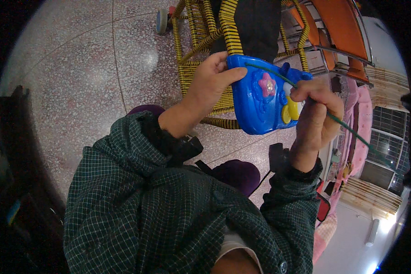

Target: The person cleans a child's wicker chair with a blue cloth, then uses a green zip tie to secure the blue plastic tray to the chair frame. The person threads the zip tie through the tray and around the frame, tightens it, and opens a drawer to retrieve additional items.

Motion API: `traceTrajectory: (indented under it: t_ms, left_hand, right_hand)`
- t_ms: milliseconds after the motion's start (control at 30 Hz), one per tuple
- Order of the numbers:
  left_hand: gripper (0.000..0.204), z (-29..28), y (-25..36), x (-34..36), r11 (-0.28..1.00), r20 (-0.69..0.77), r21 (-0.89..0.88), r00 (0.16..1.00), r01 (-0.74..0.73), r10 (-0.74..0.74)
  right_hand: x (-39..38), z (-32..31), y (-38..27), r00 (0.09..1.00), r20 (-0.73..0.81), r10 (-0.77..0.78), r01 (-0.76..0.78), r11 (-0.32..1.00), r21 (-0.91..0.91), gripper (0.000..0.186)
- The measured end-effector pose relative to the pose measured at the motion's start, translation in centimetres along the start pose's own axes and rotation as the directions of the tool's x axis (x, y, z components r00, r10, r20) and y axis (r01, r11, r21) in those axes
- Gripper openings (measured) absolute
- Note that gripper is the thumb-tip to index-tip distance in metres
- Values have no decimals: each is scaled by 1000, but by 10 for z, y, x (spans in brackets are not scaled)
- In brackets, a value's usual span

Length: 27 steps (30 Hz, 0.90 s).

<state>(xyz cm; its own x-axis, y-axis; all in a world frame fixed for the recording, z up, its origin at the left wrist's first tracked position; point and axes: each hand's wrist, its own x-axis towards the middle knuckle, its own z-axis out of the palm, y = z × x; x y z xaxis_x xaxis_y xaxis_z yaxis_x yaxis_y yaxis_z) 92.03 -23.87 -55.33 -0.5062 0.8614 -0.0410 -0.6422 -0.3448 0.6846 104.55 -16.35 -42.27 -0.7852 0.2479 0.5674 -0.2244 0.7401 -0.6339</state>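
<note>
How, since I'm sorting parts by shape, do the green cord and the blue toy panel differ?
The green cord is thin and line-like; the blue toy panel is broad with rounded corners. The cord is plain, while the panel carries a pink star and yellow parts. The cord runs through the right hand; the panel's edge is gripped by the left hand. Both are held.

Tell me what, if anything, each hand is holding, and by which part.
The left hand holds the blue toy panel by its upper left corner; the right hand grips the green cord partway along its length.
</note>
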Motion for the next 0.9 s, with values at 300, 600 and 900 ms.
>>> traceTrajectory:
  t_ms: [300,600,900]
  left_hand:
    - [41,-7,1,-3,968,-40,210,988,-139,151]
    - [36,5,23,-15,998,-36,-60,999,34,-36]
    - [23,13,28,-39,993,91,89,993,-79,71]
  right_hand:
    - [-7,10,1,954,-244,178,-181,984,10,24]
    - [-18,1,8,904,-312,293,-279,956,91,36]
    - [-33,-16,23,923,-324,206,-134,963,232,35]
